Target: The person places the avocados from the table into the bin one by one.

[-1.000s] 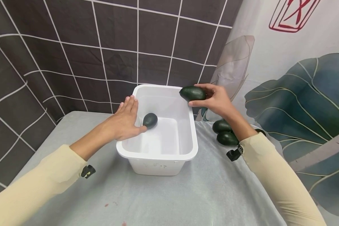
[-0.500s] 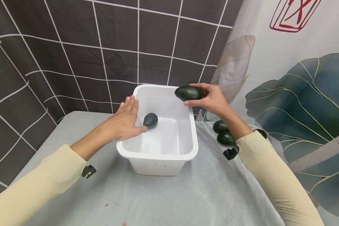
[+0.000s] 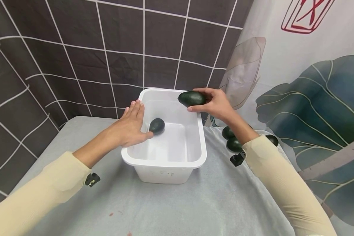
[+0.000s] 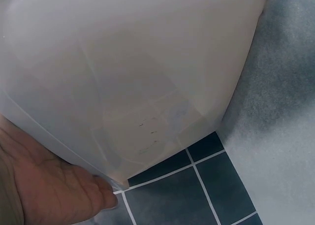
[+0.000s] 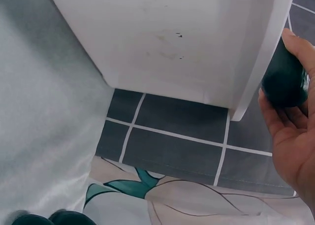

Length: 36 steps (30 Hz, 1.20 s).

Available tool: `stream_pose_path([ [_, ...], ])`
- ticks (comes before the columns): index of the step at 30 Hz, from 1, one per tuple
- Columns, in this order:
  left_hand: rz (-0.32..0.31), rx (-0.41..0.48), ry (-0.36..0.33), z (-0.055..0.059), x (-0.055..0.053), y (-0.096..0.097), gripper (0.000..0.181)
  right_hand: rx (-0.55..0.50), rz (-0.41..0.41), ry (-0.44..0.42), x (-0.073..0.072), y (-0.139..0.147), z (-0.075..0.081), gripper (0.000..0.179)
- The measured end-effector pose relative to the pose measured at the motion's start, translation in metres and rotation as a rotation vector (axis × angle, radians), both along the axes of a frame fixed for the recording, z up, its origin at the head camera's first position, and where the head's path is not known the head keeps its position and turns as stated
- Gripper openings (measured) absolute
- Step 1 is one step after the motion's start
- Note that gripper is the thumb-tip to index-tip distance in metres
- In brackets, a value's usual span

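Currently one dark green fruit (image 3: 191,98) is held between the thumb and fingers of the right hand (image 3: 215,104), at the far right corner of the white tub (image 3: 165,163) near the table's (image 3: 171,209) far edge. It would best be lowered softly, clear of the fruit inside (image 3: 157,126). The tub seems steadied by the left hand (image 3: 128,126), laid straight-fingered at its left rim. The interior is shown only from the head; the palm's underside is revealed by the right wrist.

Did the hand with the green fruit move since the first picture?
Yes, the right hand moved left in the head view, bringing its dark green fruit farther across the white tub's rim.
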<state>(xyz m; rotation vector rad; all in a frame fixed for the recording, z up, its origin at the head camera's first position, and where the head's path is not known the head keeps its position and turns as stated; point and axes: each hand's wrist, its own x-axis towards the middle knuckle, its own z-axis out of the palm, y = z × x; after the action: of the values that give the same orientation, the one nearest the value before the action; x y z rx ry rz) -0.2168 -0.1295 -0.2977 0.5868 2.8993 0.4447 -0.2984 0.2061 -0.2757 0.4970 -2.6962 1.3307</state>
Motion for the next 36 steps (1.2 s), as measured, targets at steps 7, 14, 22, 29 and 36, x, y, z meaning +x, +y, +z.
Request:
stream_pose_path([
  [7,-0.002,0.002,0.001,-0.001,0.0,-0.001,0.114,0.017,0.021,-0.01,-0.004,-0.005,-0.005,0.077],
  [14,-0.001,0.0,-0.002,-0.003,-0.001,0.0,0.114,0.046,0.024,0.0,-0.006,-0.011,-0.009,0.079],
  [22,-0.003,0.005,0.001,0.0,0.0,0.0,0.114,-0.04,0.088,-0.007,-0.009,-0.02,-0.012,0.074],
  [29,-0.008,0.01,0.002,-0.001,0.0,0.0,0.114,-0.087,0.093,-0.019,-0.008,-0.021,-0.014,0.07],
  [36,-0.007,0.009,-0.003,-0.001,-0.001,0.0,0.113,-0.111,0.085,-0.014,-0.006,-0.016,-0.014,0.065],
])
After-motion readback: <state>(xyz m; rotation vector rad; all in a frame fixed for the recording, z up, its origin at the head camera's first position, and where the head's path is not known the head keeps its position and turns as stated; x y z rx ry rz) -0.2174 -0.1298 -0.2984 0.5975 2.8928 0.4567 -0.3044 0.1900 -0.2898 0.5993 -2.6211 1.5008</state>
